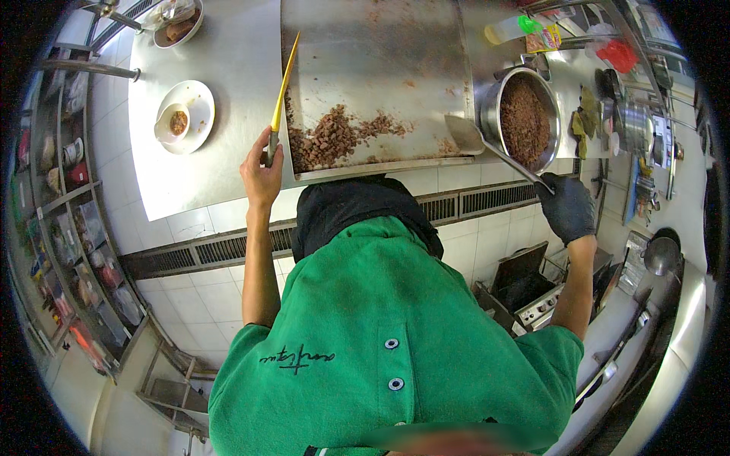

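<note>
In my bare left hand (262, 171) is a long, slim knife (284, 83), its yellow tapering blade pointing away over the left edge of a metal tray (395, 45). Brown crumbly chunks of food (331, 137) lie heaped in the tray's near left corner, with looser bits trailing right. My right hand (566, 209), in a black glove, is closed on the handle of a metal spatula (464, 135). Its flat blade is at the tray's near right corner, and the handle crosses before a steel pot (557, 125) filled with brown crumbled food (525, 114).
A small white bowl (165, 125) with reddish bits sits on a white plate (199, 140) at left. Behind it is another bowl (169, 42). A green-capped bottle (513, 29) and dried leaves (585, 114) are at right. Shelves (76, 197) stand far left.
</note>
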`<state>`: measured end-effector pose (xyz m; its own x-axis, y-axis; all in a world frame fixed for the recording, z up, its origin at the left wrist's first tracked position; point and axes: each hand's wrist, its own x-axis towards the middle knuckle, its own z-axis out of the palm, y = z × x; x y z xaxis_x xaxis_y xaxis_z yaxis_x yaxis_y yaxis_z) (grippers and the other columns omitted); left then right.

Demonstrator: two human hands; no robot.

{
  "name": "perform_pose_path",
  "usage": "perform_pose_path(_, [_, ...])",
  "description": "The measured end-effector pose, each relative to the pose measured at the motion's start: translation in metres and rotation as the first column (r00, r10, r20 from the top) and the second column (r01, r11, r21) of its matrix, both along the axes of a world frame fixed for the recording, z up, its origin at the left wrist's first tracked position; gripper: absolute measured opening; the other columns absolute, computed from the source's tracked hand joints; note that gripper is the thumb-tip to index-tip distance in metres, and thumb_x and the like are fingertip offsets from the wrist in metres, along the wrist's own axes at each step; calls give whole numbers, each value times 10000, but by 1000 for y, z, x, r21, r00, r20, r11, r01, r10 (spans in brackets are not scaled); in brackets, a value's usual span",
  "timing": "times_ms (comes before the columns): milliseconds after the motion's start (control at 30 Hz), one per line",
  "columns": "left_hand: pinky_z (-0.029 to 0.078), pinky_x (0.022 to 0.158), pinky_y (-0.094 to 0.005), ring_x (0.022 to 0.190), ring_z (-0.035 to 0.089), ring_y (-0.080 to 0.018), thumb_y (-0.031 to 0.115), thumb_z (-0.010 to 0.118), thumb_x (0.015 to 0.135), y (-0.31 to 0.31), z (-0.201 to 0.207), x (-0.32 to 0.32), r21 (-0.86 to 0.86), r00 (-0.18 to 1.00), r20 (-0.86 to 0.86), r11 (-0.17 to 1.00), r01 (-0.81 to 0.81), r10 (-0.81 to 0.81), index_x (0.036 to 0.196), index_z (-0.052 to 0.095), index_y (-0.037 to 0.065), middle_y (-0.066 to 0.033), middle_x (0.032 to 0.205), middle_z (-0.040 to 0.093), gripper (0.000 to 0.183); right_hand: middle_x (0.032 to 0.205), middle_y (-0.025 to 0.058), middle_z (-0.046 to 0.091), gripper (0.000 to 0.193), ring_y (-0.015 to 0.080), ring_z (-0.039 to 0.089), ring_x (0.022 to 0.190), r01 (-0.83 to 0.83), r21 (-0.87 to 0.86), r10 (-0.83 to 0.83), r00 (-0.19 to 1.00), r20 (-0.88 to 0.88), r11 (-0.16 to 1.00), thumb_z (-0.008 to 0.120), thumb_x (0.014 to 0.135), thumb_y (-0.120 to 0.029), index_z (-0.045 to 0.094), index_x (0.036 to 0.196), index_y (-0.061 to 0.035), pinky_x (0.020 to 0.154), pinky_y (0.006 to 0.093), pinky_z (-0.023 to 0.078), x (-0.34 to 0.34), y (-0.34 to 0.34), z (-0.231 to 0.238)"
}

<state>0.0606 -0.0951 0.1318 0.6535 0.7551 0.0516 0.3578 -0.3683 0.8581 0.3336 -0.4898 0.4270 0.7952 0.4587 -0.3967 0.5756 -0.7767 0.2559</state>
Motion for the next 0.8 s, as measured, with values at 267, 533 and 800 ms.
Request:
perform_pose_path(267, [519,619,-290,685,626,-93,32,759,906,7,-3,0,5,999,30,1000,26,-26,1393,675,98,-131,1072,779,499,899,226,736,307,432,714,870,59,-104,-46,991,123,993,637,954,-351,761,958,-69,802,551,564,-27,6,-26])
perform_pose_path(533, [523,624,-288,696,629,-93,31,752,917,8,-11,-9,-43,997,76,999,9,-6,1399,672,97,-128,1076,778,493,809,216,713,357,378,719,761,-283,-136,269,957,-110,949,560,1017,-323,753,960,-28,743,498,567,-7,3,-17])
perform_pose_path(800, [558,689,-287,792,701,-88,64,753,930,15,-7,-15,-37,998,-59,999,32,-35,1400,669,113,-71,1077,794,480,976,220,726,300,349,722,806,-32,-115,0,964,-266,993,553,1030,-298,773,1099,-106,795,477,572,37,-7,5])
